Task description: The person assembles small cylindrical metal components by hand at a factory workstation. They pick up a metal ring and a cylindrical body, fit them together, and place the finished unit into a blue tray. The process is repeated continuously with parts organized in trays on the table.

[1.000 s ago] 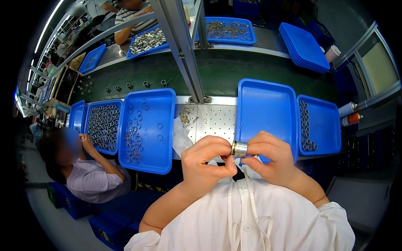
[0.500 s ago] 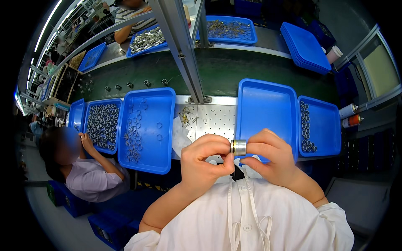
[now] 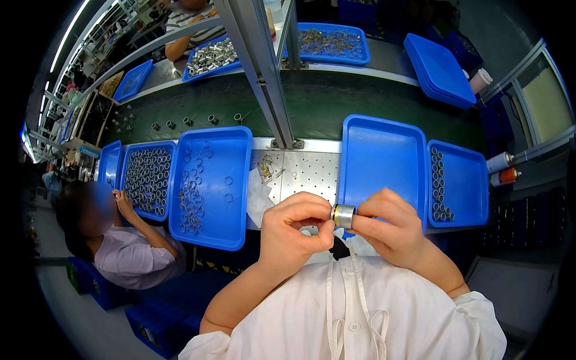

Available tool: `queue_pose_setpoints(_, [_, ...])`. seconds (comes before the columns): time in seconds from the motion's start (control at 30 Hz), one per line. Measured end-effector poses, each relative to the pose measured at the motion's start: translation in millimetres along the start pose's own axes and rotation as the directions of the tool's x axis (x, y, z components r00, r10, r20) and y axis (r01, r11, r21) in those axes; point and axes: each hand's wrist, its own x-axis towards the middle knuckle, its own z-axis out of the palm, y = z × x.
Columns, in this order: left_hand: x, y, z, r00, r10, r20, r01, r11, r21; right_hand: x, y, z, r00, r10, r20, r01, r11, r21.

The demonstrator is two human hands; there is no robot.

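You pinch 1 small metal cylinder (image 3: 344, 215) between your left hand (image 3: 295, 231) and right hand (image 3: 390, 231), both closed on it, while the blue tray (image 3: 384, 162) just behind them holds no finished pieces yet.

We count two hands, left hand (image 3: 295, 231) and right hand (image 3: 390, 231), on one small metal cylinder (image 3: 344, 215). Blue trays near us: five, namely the empty tray (image 3: 384, 157), the tray of rings (image 3: 234, 180), the tray of sleeves (image 3: 171, 150), the right tray (image 3: 468, 186), and a narrow tray (image 3: 111, 162). Two spray cans (image 3: 501, 168). One co-worker (image 3: 114, 240) beside us.
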Motion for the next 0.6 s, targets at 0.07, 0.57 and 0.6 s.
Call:
queue_pose_setpoints(0.07, [0.6,-0.5,0.3,0.999,0.048,-0.003,-0.048,0.998,0.042,1.1,-2.2,1.7,0.992,0.123,-0.016,-0.121,0.986,0.118])
queue_pose_setpoints(0.57, [7.7,-2.9,7.7,0.983,0.176,-0.062,-0.160,0.967,0.200,-0.5,3.8,5.7,0.980,0.187,-0.067,-0.172,0.967,0.189])
queue_pose_setpoints(0.6, [8.3,-1.9,7.8,0.973,0.224,-0.049,-0.203,0.941,0.269,-1.8,4.4,6.5,0.972,0.223,-0.068,-0.202,0.951,0.232])
